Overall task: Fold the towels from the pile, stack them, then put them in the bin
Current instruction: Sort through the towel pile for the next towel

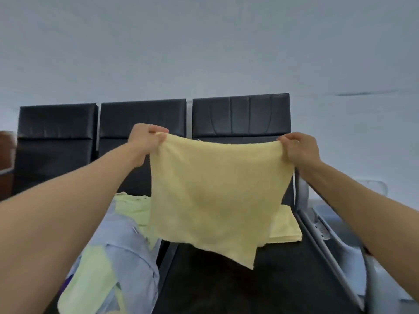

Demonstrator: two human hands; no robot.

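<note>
While my left hand (145, 141) pinches one top corner of the yellow towel (215, 196) between thumb and curled fingers, my right hand (297, 148) pinches the other corner the same way, so the cloth hangs spread in the air above the black bench seat (226, 284). Behind its lower right edge a stack of folded yellow towels (286, 230) lies on the seat. To the left sits the loose pile (127, 236), pale green and blue cloths heaped together.
</note>
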